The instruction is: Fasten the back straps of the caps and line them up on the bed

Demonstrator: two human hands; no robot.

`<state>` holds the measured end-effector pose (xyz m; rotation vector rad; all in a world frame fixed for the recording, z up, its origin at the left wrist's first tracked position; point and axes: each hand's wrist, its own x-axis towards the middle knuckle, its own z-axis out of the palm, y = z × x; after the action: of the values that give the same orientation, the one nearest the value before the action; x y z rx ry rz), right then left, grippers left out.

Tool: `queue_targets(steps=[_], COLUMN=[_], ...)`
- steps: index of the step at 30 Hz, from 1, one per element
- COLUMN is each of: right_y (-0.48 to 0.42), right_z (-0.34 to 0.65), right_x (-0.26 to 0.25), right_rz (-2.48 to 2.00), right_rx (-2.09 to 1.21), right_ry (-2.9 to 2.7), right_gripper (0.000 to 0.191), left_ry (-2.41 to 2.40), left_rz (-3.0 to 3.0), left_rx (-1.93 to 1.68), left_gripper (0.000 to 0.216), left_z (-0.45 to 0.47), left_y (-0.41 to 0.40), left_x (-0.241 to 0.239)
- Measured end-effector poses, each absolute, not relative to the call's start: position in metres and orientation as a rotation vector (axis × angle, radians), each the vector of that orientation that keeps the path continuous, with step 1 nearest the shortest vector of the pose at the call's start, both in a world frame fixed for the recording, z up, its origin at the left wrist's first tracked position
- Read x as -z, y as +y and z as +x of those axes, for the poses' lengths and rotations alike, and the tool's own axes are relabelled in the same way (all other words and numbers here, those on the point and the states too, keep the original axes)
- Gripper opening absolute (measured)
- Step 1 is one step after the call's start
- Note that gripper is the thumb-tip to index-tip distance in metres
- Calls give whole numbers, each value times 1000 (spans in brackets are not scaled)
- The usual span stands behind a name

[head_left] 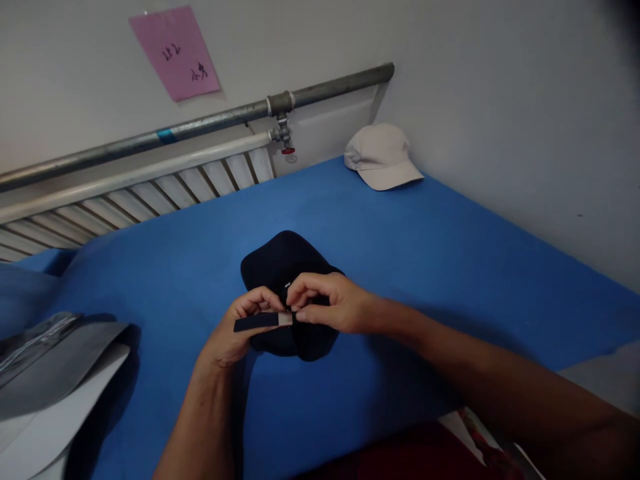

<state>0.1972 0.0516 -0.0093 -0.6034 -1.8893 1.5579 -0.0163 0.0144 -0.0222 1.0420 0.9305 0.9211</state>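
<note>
Two plain walls (pixel 525 120) meet in a corner beyond the cap (pixel 285 257), to its upper right. Under the cap you have a blue counter (pixel 175 267), spreading out on every side of it. Behind and left of the cap, you can see a white radiator (pixel 165 193) against the wall, and above that a metal pipe (pixel 215 120) running up to the right.

Well left of the cap, grey and white brims (pixel 75 353) lie in a pile, cut off by the frame edge. The dark cap itself is right in front of you, between your hands; whether it rests on the counter or is lifted slightly, you cannot tell. Farther back and right of it, a beige cap (pixel 380 150) sits on the counter, brim toward you. A pink sheet (pixel 175 53) with handwriting is stuck on the wall, far above and left of the cap.

Your left hand (pixel 225 343), at the cap's near left, is nearly closed, holding a dark strap (pixel 256 323) along the thumb. Your right hand (pixel 340 303) is narrow, thumb and fingertips pinching the cap beside the strap's pale end (pixel 285 319). Straight behind the cap, a valve (pixel 283 133) hangs from the pipe, with a small red handle (pixel 289 151).
</note>
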Motion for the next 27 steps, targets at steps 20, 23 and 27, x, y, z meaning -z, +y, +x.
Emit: queue_targets(steps=[20, 23, 27], right_y=[49, 52, 58], right_z=[194, 195, 197], right_x=[6, 6, 6], right_rz=[-711, -772, -841], right_rx=[-1427, -1538, -1733], right_ry=[-2019, -1974, -1915], right_gripper=[13, 20, 22], left_ry=[991, 1008, 978], left_rz=[1192, 1184, 1172], left_rx=[-874, -881, -911], left_gripper=[28, 22, 20], left_z=[-32, -31, -27], left_y=[11, 10, 9], left_x=[16, 18, 17])
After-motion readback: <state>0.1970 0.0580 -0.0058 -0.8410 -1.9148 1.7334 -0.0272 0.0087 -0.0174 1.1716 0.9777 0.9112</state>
